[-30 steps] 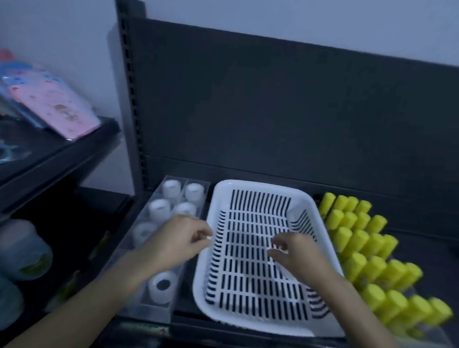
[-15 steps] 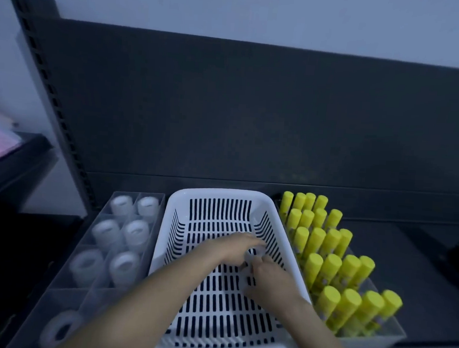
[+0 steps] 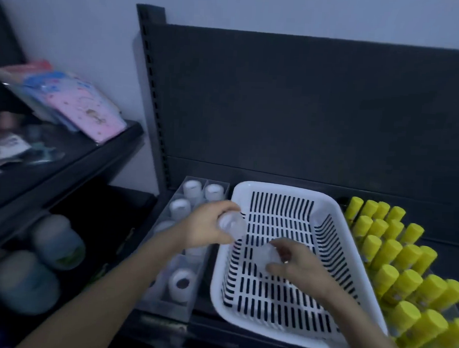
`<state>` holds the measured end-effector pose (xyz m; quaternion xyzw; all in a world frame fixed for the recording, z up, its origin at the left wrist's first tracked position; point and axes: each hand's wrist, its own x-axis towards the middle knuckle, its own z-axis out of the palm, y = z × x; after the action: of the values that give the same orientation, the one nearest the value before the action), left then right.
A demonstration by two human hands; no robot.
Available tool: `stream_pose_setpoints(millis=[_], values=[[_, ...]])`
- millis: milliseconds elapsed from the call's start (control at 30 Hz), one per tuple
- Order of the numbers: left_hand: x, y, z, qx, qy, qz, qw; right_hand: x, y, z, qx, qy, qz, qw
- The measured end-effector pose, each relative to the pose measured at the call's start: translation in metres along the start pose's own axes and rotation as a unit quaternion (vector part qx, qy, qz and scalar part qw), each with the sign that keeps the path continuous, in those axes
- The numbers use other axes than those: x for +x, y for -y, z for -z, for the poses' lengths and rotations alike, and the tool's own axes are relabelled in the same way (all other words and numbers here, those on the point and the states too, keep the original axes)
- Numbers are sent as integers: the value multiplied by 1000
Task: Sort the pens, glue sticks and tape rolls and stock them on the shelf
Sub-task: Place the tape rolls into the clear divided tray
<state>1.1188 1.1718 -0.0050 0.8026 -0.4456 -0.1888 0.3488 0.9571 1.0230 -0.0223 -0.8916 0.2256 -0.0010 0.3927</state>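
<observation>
Now left hand (image 3: 206,225) grips tape roll (image 3: 232,223) over basket (image 3: 284,189) edge; right hand (image 3: 298,268) grips second roll (image 3: 267,257).

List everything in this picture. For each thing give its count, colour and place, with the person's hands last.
basket: 1, white, slotted, mid-shelf
tray: 1, clear, divided, left of basket
tape rolls: several, whitish, in tray
left roll: 1, clear, in left hand, by basket's left rim
right roll: 1, clear, in right hand, over basket
glue sticks: many, yellow, standing right of basket
packets: several, pink and blue, on side shelf
tubs: two or so, pale, blurred, lower left
left hand: grips left roll
right hand: grips right roll
</observation>
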Motion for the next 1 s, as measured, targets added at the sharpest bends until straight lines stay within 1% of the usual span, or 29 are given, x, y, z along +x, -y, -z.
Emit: stream_pose_setpoints(millis=[100,167,300,367,500,600,667,733,800,867,933,1000], values=[[-47,26,35,-15,-75,48,996,1,44,-13,59,8,84,995],[-75,40,50,-20,-100,77,992,7,72,-29,54,19,133,989],[-118,61,64,-12,-134,126,983,22,115,-71,-53,51,210,975],[-134,70,67,-15,-161,147,976,27,128,-90,-95,80,231,965],[-156,84,70,-8,-181,173,968,36,134,-119,-167,131,234,949],[-162,87,69,-14,-184,177,967,40,131,-133,-255,128,249,925],[-162,84,67,-13,-185,172,967,40,130,-136,-277,122,260,917],[-158,83,65,-18,-178,164,970,40,129,-133,-264,119,268,919],[-152,79,63,-22,-171,153,973,36,124,-118,-210,105,261,936],[-144,73,60,-22,-163,128,978,31,112,-98,-147,67,246,956],[-133,63,53,-11,-145,104,984,27,92,-78,-121,18,226,966],[-121,53,45,-2,-112,95,989,21,73,-63,-91,-10,201,975]])
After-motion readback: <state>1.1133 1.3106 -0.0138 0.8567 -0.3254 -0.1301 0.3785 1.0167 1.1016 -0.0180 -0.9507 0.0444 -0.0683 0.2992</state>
